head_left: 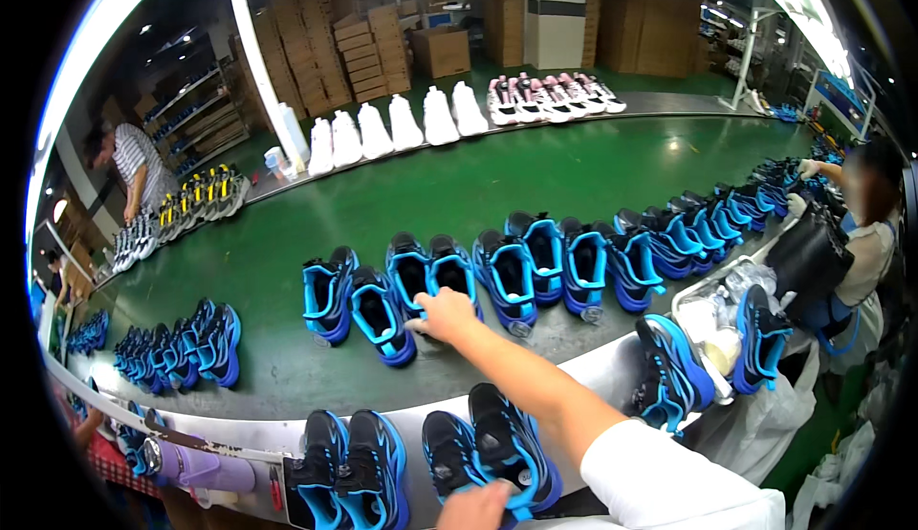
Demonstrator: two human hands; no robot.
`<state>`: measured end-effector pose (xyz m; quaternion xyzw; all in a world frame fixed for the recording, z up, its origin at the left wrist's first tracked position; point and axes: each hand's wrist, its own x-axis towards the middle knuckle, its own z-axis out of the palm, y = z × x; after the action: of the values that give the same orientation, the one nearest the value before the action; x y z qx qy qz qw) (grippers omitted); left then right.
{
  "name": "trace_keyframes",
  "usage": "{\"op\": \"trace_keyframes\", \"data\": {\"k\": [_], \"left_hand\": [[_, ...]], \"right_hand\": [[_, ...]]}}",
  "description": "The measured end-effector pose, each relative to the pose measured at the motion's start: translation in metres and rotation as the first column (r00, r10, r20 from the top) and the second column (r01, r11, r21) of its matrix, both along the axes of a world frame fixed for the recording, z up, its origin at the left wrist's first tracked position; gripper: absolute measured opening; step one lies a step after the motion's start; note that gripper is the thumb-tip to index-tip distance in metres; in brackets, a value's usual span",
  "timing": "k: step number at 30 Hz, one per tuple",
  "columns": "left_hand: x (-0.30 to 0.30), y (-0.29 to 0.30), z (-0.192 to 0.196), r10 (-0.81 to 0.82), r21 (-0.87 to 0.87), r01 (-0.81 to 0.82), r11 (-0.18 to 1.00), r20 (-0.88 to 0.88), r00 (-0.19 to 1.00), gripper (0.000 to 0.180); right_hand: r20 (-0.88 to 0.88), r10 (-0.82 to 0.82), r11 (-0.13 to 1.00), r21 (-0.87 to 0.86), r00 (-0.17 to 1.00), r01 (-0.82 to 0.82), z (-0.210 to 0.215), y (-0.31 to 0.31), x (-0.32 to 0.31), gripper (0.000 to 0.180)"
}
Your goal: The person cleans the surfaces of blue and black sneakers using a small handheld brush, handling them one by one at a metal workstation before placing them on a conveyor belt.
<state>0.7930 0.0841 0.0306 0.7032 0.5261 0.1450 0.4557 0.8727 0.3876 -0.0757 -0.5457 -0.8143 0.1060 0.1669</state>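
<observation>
On a wide green conveyor belt [459,186], stacked brown cartons [368,47] line the back wall beyond rows of white shoes [397,128] and blue-and-black sneakers [574,257]. Nearer, the right hand [442,315] reaches out, fingers closed over the heel of one blue sneaker [449,272], while the left hand [478,508] grips a black-and-blue shoe [507,444] at the lower edge.
</observation>
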Motion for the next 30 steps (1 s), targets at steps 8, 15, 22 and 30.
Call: {"op": "trace_keyframes", "data": {"k": [8,15,22,30], "left_hand": [[-0.161,0.068,0.074,0.785,-0.27,-0.803,0.531,0.514,0.346,0.039],[-0.327,0.228,-0.035,0.621,0.647,-0.302,0.7,-0.343,0.704,0.037],[-0.296,0.279,-0.06,0.652,0.657,-0.138,0.741,-0.654,0.385,0.029],[-0.21,0.291,-0.082,0.501,0.441,-0.289,0.85,-0.506,0.702,0.018]], "right_hand": [[0.044,-0.023,0.989,0.149,0.999,0.016,0.029,0.033,0.097,0.043],[-0.159,0.232,0.904,0.399,0.96,-0.152,0.068,-0.005,0.027,0.031],[-0.278,0.487,0.831,-0.145,0.828,-0.538,0.028,-0.017,-0.043,0.054],[-0.511,0.344,0.798,-0.282,0.788,-0.532,0.08,-0.078,0.02,0.059]]}}
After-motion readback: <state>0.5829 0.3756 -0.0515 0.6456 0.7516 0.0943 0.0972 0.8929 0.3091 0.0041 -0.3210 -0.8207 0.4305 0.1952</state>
